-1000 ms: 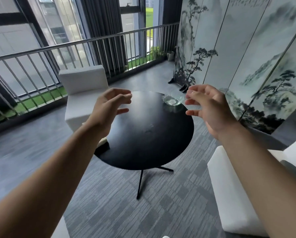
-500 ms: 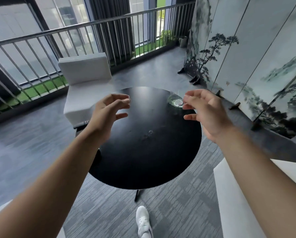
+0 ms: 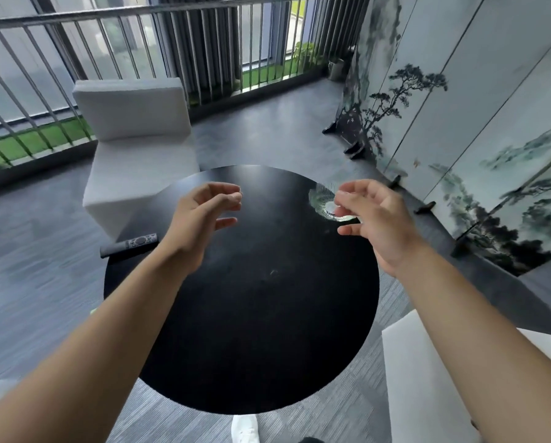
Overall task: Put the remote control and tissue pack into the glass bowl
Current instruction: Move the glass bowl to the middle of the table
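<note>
Hands hang empty above the round black table point(image 3: 251, 314): the left hand point(image 3: 200, 223) and right hand point(image 3: 376, 219) both have loosely curled, parted fingers. No writing is legible anywhere. Since half a second ago the view has closed in, revealing the dark remote control point(image 3: 128, 244) at the table's left edge. The ribbed glass bowl point(image 3: 323, 203) sits at the far right rim, partly behind the right fingers. A white armchair point(image 3: 133, 135) stands beyond.
</note>
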